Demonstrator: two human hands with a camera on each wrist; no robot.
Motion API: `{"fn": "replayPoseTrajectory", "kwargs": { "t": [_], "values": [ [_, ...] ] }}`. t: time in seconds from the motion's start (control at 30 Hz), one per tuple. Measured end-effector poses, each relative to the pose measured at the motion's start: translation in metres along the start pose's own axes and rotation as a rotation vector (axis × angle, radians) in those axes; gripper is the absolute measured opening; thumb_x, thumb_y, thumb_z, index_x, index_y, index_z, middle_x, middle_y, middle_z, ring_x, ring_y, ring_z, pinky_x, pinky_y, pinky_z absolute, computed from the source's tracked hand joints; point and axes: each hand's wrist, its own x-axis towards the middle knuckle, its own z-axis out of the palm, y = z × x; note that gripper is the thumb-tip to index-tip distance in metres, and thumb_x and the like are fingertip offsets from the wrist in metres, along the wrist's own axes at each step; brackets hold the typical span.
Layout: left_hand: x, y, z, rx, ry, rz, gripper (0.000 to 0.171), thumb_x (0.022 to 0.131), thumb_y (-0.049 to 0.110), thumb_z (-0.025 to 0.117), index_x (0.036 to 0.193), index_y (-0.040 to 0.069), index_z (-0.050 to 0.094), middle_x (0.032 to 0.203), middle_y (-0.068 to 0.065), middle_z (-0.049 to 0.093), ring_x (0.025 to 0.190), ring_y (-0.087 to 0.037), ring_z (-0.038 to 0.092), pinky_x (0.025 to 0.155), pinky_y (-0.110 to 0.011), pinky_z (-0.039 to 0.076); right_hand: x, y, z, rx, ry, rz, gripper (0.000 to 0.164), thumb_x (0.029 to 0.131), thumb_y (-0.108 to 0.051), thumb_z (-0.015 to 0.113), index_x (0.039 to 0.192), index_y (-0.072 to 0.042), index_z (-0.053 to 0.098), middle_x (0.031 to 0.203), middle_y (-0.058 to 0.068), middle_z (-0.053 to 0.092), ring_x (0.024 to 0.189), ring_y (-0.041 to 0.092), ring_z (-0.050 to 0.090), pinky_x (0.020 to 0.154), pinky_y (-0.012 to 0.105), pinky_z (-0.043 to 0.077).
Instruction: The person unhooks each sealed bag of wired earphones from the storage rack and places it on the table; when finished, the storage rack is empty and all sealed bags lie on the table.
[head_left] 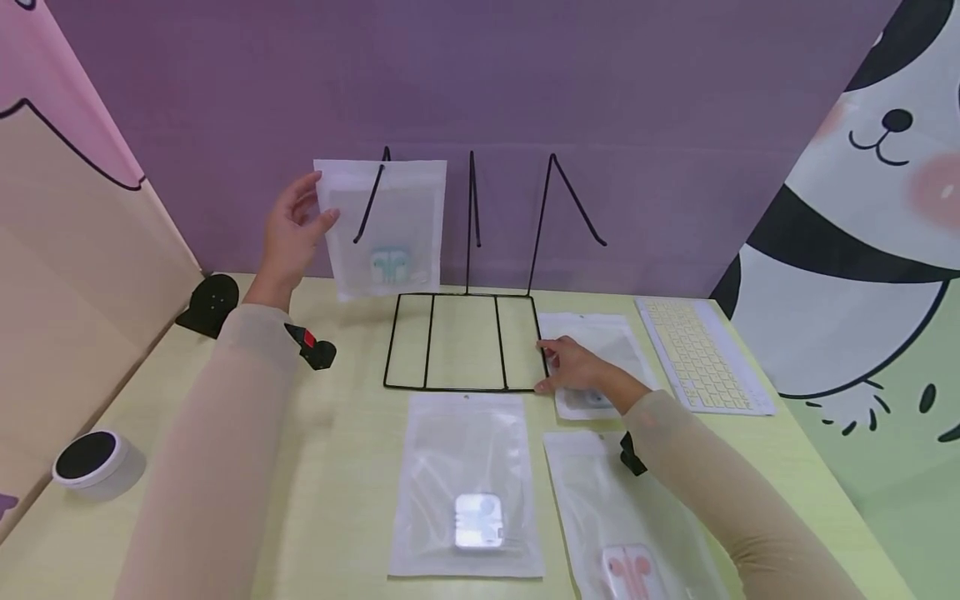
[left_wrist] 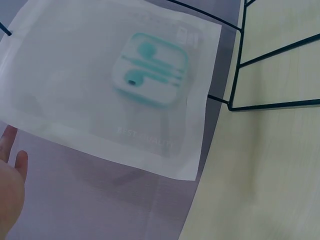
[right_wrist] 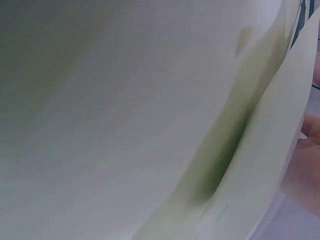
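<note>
A black wire display rack stands on the table, with three upright hooks. From its left hook hangs a white pouch with turquoise earphones showing through. My left hand is at the pouch's left edge, a fingertip touching it and the thumb spread apart. My right hand holds the right side bar of the rack's base, fingertips over the wire. In the right wrist view part of this hand shows behind a pale pouch close to the camera.
Flat on the table lie a pouch with a white case, a pouch with pink earphones, and another pouch beneath my right hand. A white keyboard lies at right. At left are a round tub and a black object.
</note>
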Motion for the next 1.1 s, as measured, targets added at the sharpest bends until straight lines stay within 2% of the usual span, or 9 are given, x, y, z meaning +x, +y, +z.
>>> {"fn": "replayPoseTrajectory", "kwargs": {
  "t": [0.17,0.3,0.43,0.53,0.73,0.93,1.1],
  "values": [
    [-0.002,-0.001,0.003,-0.018,-0.001,-0.003,0.05,0.093,0.003,0.066,0.14,0.011,0.052,0.135,-0.012,0.05,0.117,-0.025,0.052,0.099,-0.039,0.042,-0.001,-0.001,0.0,0.006,-0.005,-0.001,0.09,0.081,-0.019,0.082,0.151,0.002,0.029,0.133,0.02,0.04,0.114,0.031,0.045,0.094,0.042,0.04],
    [-0.004,0.0,0.007,-0.008,-0.005,0.02,0.044,0.093,0.001,0.065,0.135,0.007,0.056,0.126,-0.016,0.055,0.105,-0.023,0.057,0.091,-0.035,0.048,0.0,-0.001,0.0,0.017,-0.006,0.002,0.091,0.081,-0.019,0.083,0.151,0.001,0.029,0.133,0.019,0.04,0.114,0.031,0.044,0.094,0.042,0.04],
    [-0.003,0.004,0.011,0.029,0.0,0.046,0.04,0.094,0.0,0.063,0.133,0.005,0.057,0.124,-0.013,0.054,0.1,-0.021,0.057,0.088,-0.033,0.049,0.001,-0.001,0.0,0.016,-0.005,0.001,0.092,0.08,-0.02,0.084,0.151,0.0,0.029,0.133,0.019,0.04,0.115,0.031,0.044,0.094,0.042,0.04],
    [-0.003,0.007,0.013,0.05,0.013,0.036,0.039,0.095,0.001,0.062,0.133,0.006,0.058,0.126,-0.011,0.053,0.101,-0.021,0.057,0.089,-0.034,0.049,0.002,0.001,-0.001,0.017,-0.002,-0.002,0.092,0.08,-0.02,0.084,0.151,0.001,0.029,0.132,0.019,0.04,0.114,0.031,0.045,0.094,0.042,0.04],
    [-0.008,0.009,0.013,0.035,0.016,0.018,0.038,0.095,0.001,0.061,0.133,0.008,0.058,0.128,-0.012,0.054,0.105,-0.025,0.059,0.09,-0.041,0.049,-0.001,0.001,-0.002,0.017,-0.008,-0.014,0.091,0.081,-0.02,0.083,0.151,0.002,0.028,0.132,0.02,0.039,0.115,0.033,0.044,0.095,0.044,0.04],
    [-0.022,0.012,0.004,0.058,-0.001,0.008,0.039,0.097,0.007,0.06,0.135,0.014,0.056,0.134,-0.008,0.051,0.111,-0.03,0.06,0.088,-0.045,0.049,-0.004,-0.003,0.0,0.01,-0.022,-0.008,0.091,0.083,-0.022,0.081,0.152,0.0,0.026,0.133,0.019,0.038,0.118,0.033,0.043,0.096,0.044,0.04],
    [-0.035,0.015,-0.004,0.062,-0.015,0.035,0.038,0.097,0.006,0.059,0.135,0.013,0.056,0.133,-0.008,0.052,0.104,-0.028,0.062,0.081,-0.041,0.053,-0.004,-0.003,-0.001,0.004,-0.025,-0.005,0.091,0.084,-0.021,0.08,0.153,0.0,0.025,0.135,0.019,0.037,0.119,0.034,0.043,0.096,0.045,0.04]
  ]
}}
